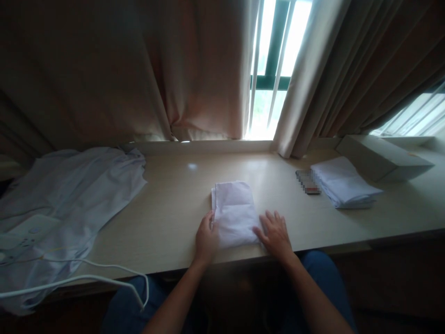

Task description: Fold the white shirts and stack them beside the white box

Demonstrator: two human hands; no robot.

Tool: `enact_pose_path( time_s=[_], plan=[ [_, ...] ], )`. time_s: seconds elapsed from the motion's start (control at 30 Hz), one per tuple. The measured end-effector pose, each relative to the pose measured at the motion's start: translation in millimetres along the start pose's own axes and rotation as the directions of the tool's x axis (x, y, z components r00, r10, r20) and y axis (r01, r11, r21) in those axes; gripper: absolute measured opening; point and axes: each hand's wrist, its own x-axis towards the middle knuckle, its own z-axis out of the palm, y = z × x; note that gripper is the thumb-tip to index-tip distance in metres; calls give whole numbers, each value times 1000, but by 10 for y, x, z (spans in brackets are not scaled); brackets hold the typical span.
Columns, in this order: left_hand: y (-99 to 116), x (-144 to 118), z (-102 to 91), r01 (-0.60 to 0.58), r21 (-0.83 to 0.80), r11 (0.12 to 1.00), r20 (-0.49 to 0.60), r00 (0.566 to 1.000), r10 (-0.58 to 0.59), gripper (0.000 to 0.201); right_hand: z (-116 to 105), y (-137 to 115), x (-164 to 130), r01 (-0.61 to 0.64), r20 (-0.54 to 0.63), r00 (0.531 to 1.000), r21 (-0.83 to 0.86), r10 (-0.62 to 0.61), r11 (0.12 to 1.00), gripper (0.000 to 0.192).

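A folded white cloth point(236, 213) lies flat on the table close to its front edge, between my two hands. At its left side, my left hand point(206, 240) has its fingers curled against the layered edge and its blurred thumb over the top, pinching the cloth. On the other side my right hand point(277, 233) rests with its fingers spread on the tabletop, the thumb touching the cloth's lower right edge. Nothing is gripped in the right hand.
Crumpled white fabric point(93, 185) spreads over the table's left end, with a power strip point(33, 231) on it and a white cable point(86, 278) running across the front. To the right are a phone point(308, 182), a folded white stack point(344, 181) and a box point(384, 157). Curtains point(205, 69) hang behind.
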Motion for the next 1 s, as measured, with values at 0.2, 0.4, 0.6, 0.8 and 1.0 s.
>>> enact_pose_path(
  time_s=[0.2, 0.4, 0.6, 0.8, 1.0],
  plan=[
    [-113, -27, -60, 108, -198, 974, -85, 988, -127, 40, 13, 25, -20, 34, -80, 996, 69, -28, 997, 50],
    [-23, -414, -235, -167, 28, 986, 45, 985, 165, 63, -7, 45, -7, 41, -106, 994, 138, -26, 990, 50],
    [-20, -628, -299, -281, 106, 954, 149, 953, 264, 44, -96, -2, -27, 113, -91, 991, 149, -100, 982, 57],
    [-79, -553, -257, -212, 92, 973, 66, 976, 207, 37, -196, -88, -76, 284, -20, 959, 150, -284, 947, 75],
    [-56, -576, -265, -235, 100, 967, 62, 971, 230, 39, -116, -111, -99, 340, -81, 940, 155, -332, 927, 60]
  ],
)
